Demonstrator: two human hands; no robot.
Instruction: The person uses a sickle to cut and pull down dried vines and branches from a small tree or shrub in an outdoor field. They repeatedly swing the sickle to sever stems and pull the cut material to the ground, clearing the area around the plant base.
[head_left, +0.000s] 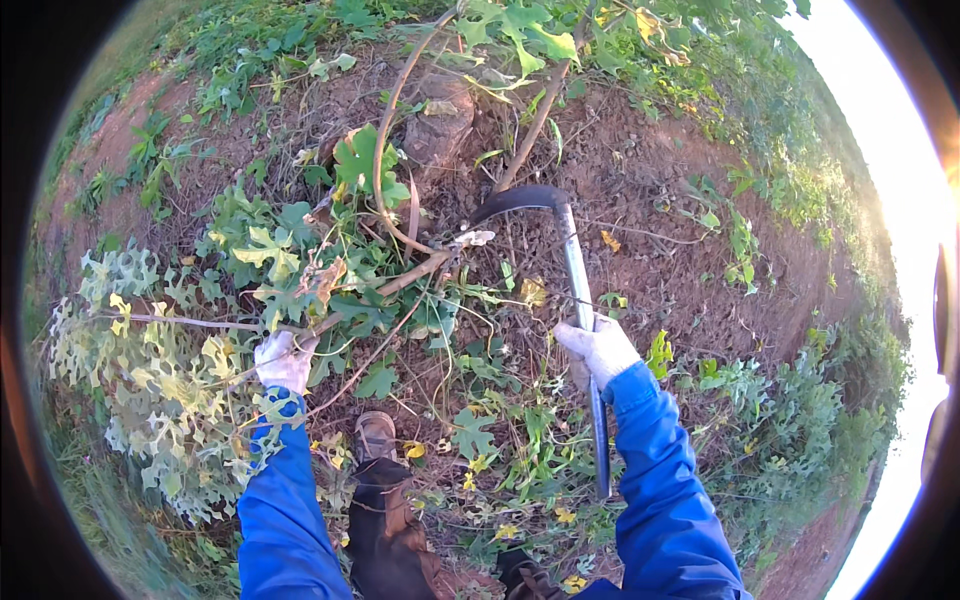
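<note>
My left hand, in a white glove, grips a leafy branch. The branch slants up to the right and ends in a pale, torn-looking tip. Lobed leaves crowd around this hand and partly cover the blue sleeve. In my right hand, also gloved, is a sickle with a long metal tube handle. Its dark curved blade points left, the tip close to the branch's pale end. Just behind the blade an upright stem rises from the soil; whether they touch I cannot tell.
A thin curved stem arches upward from the branch. Behind it sits a brown lump, perhaps a stump or stone. My shoe stands among cut-looking greenery and yellow leaves. Reddish soil slopes away, with bushes at right.
</note>
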